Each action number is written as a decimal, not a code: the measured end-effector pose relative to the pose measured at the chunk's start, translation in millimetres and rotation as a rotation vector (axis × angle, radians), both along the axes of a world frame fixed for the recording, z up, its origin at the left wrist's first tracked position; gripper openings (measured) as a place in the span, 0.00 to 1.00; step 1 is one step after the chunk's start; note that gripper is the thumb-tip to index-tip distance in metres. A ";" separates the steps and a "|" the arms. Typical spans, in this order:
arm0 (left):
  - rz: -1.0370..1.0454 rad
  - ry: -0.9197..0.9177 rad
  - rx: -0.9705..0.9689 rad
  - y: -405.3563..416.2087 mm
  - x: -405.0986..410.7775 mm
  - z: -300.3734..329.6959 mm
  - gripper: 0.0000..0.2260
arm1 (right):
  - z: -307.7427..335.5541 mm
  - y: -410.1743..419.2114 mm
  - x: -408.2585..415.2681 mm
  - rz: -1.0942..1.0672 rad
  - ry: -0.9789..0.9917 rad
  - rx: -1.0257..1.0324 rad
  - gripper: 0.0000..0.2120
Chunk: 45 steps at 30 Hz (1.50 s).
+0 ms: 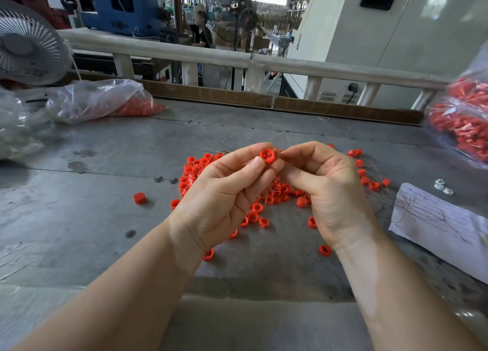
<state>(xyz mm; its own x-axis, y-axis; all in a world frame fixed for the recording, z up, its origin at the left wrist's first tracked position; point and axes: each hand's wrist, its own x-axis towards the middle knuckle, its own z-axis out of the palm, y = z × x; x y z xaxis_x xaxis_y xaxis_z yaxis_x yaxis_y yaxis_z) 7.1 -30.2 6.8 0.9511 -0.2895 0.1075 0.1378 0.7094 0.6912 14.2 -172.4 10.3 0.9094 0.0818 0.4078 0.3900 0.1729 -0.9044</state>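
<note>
Pinched in left hand [224,192] grip above grey metal surface [105,166]: small red round plastic cap [267,156]. Right hand [327,189] grip nipping its far edge. Seemingly far from done: loose pile of red caps [195,168] waiting below.

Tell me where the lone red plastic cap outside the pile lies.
In the head view, the lone red plastic cap lies on the grey table, left of the red cap pile and the left hand.

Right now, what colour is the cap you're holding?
Red; the cap shows best in the head view.
</note>
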 end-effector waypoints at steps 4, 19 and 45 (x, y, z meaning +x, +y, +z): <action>-0.010 -0.014 0.005 0.0 -0.2 -0.8 0.10 | -1.0 -1.6 0.4 0.019 0.090 0.003 0.09; 0.054 0.021 0.025 -2.2 4.3 -6.5 0.09 | -9.1 1.8 2.9 -0.007 0.188 -0.121 0.12; 0.033 0.062 -0.068 -2.6 2.8 -4.1 0.11 | -10.2 2.9 5.7 -0.114 -0.155 -0.296 0.09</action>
<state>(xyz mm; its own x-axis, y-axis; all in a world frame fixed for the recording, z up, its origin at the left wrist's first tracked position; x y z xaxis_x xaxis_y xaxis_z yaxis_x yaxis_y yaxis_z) 9.9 -32.8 2.7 0.9654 -0.2522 0.0664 0.1548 0.7592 0.6321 19.9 -169.5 0.0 0.8487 0.1184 0.5155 0.5283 -0.1405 -0.8374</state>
